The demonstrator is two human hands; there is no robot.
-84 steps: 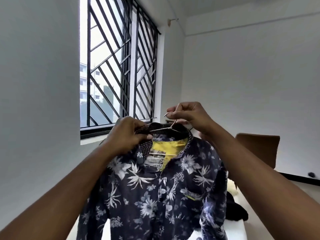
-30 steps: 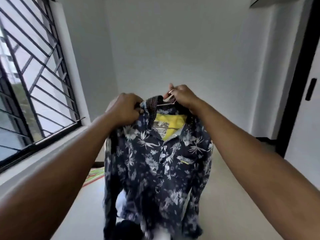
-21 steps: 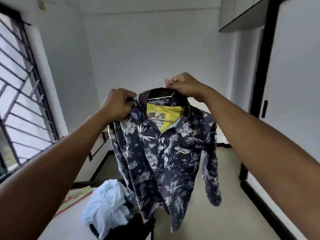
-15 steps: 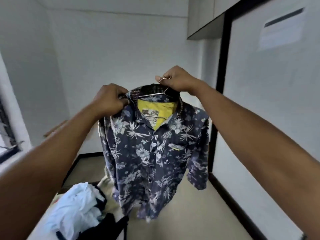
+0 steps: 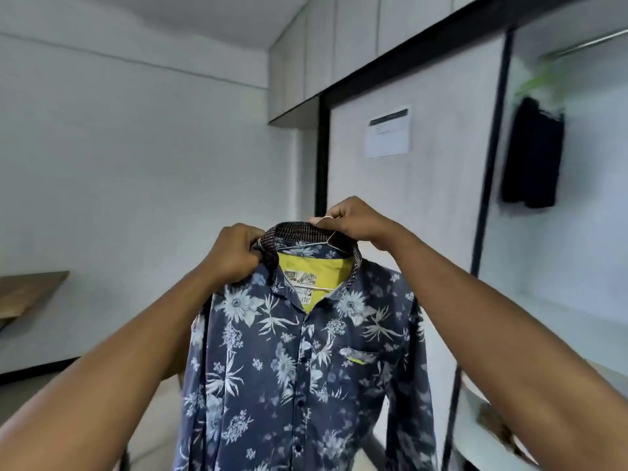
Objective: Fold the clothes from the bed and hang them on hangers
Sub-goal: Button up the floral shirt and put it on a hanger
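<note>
A navy shirt with pale flowers and a yellow inner yoke [image 5: 299,362] hangs from a thin metal hanger [image 5: 306,245] held up in front of me. My left hand [image 5: 234,256] grips the shirt's collar at its left side. My right hand [image 5: 353,220] pinches the hanger's hook at the top of the collar. The hanger's lower bar shows across the open neck. The shirt's hem falls below the frame.
A white wardrobe door with a black frame [image 5: 401,198] stands right behind the shirt, a paper sheet [image 5: 389,130] stuck on it. To the right an open wardrobe section holds a dark garment [image 5: 531,154] hanging from a rail [image 5: 591,44]. A wooden surface [image 5: 27,294] juts out at the left.
My view has swung right from the window past the bed to the wardrobe. Both hands keep the same hold on the shirt and hanger.
</note>
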